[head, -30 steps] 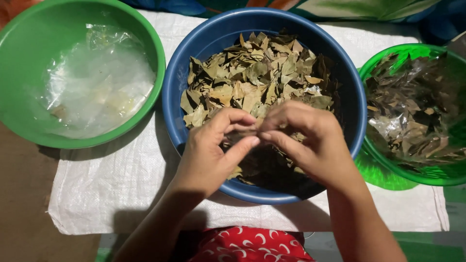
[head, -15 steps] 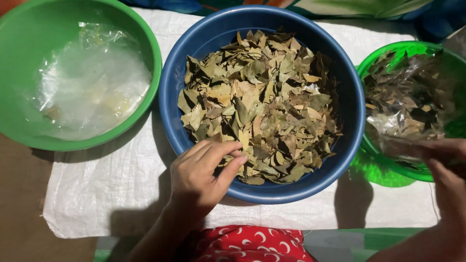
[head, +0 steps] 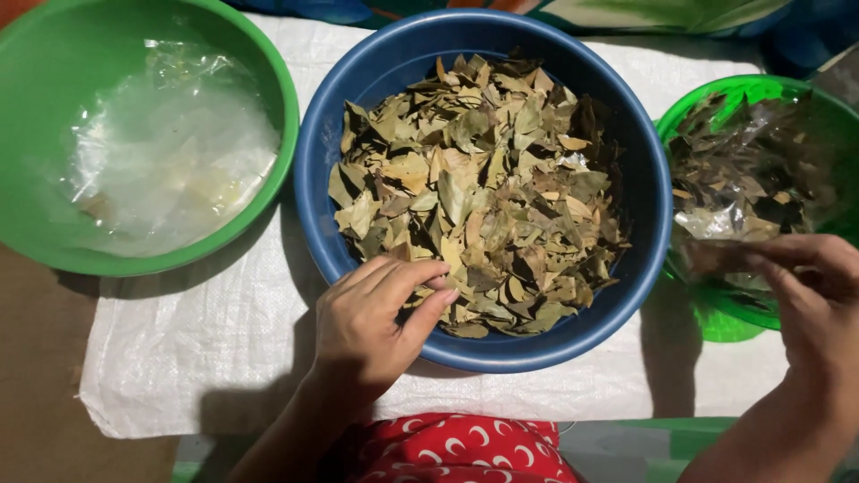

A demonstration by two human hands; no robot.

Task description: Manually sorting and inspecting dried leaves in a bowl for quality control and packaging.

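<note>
A big blue bowl (head: 644, 206) in the middle is heaped with dried brown-green leaves (head: 483, 188). My left hand (head: 376, 317) rests on its near rim, fingers loosely curled and tips touching the leaves, with nothing gripped. My right hand (head: 810, 291) hovers over the near side of a green bowl (head: 716, 322) on the right. Its fingertips pinch a blurred dark dried leaf (head: 716, 258). That bowl holds darker leaves and a clear plastic bag (head: 743, 179).
A larger green bowl (head: 268, 98) at the left holds crumpled clear plastic (head: 170, 161). All three bowls stand on a white woven sack (head: 179, 376) over a brown floor. Red patterned cloth (head: 456, 452) lies at the bottom edge.
Both hands were together over the blue bowl's near side. The right hand has swung right to the green bowl, while the left has dropped to the blue bowl's near rim.
</note>
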